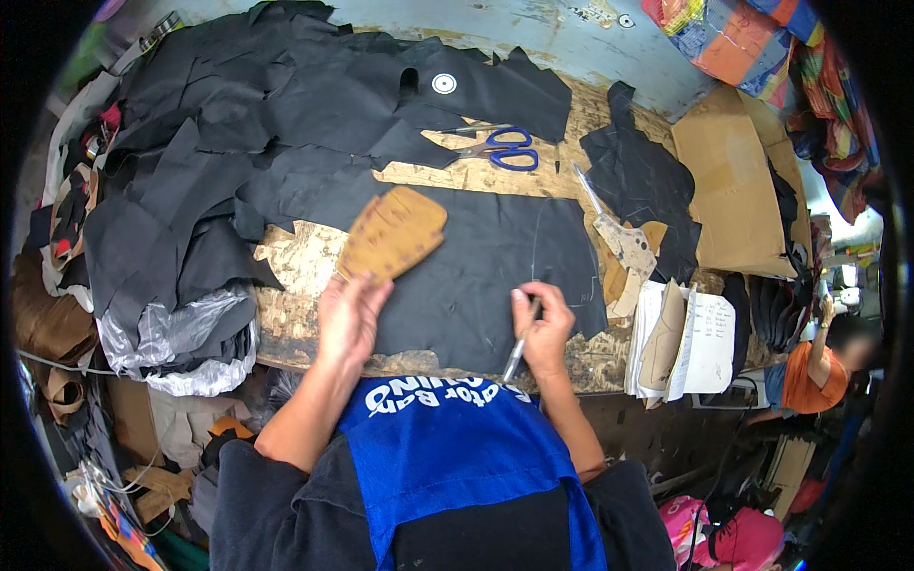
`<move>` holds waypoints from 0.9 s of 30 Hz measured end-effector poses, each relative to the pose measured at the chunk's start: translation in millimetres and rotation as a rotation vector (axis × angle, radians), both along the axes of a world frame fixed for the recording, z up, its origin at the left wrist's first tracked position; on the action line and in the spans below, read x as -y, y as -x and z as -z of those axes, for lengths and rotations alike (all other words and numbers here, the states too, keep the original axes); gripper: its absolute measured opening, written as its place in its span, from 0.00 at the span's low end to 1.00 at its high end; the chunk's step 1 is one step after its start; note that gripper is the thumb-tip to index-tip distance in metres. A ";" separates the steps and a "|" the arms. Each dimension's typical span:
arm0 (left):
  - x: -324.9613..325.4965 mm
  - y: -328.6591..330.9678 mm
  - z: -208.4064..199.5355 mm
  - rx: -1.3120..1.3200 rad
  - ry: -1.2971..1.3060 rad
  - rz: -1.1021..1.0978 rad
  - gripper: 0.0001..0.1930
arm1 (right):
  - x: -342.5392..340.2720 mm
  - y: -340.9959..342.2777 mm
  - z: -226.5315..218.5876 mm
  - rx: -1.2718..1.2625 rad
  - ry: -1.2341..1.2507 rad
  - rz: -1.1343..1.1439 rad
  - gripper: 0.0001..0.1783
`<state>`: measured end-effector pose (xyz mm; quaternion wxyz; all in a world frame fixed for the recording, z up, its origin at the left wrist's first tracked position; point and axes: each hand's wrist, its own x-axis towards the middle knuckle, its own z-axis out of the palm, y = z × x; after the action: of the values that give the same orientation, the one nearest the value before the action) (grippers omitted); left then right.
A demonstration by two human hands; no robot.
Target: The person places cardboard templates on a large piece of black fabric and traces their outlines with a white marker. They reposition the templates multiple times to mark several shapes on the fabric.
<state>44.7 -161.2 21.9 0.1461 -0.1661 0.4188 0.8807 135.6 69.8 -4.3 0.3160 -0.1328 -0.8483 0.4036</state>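
Left hand [350,316]: fingers closed on the near end of a tan template [398,231] with dark markings. Template lay slanted over the left part of a black leather-like sheet [466,285]; whether it touched the sheet could not be told. Right hand [546,328]: fingers clamped round a slim pen [515,359], above the near right part of the sheet, well apart from the left hand. Pale drawn lines [535,233] showed on the sheet's right side. Sheet rested on a worn wooden table [293,333]. Far side of the sheet: blue-handled scissors [514,150], and beyond them a white round disc [444,84] on black material. Left: heap of black pieces [181,200], over crumpled clear plastic [186,343]. Right: stacked papers [706,333] near the table edge; farther off, an open cardboard box [728,186].
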 end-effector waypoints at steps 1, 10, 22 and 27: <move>0.8 -13.0 -1.4 0.029 0.025 0.091 0.18 | 8.0 3.4 0.3 0.026 0.008 -0.090 0.06; 49.5 -23.9 7.2 -0.729 1.530 0.240 0.19 | 39.4 36.3 8.9 0.128 -0.244 -0.362 0.23; 53.1 -11.0 13.5 -0.858 1.490 0.762 0.32 | 55.1 24.7 8.2 0.233 -0.291 -0.412 0.17; 53.5 -13.9 20.1 -0.864 1.444 0.688 0.30 | 48.6 26.5 9.4 0.231 -0.200 -0.442 0.08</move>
<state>58.6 -214.7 1.8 0.0917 0.2616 0.9136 0.2974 109.1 21.2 -13.8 0.1330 0.0423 -0.9227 0.3594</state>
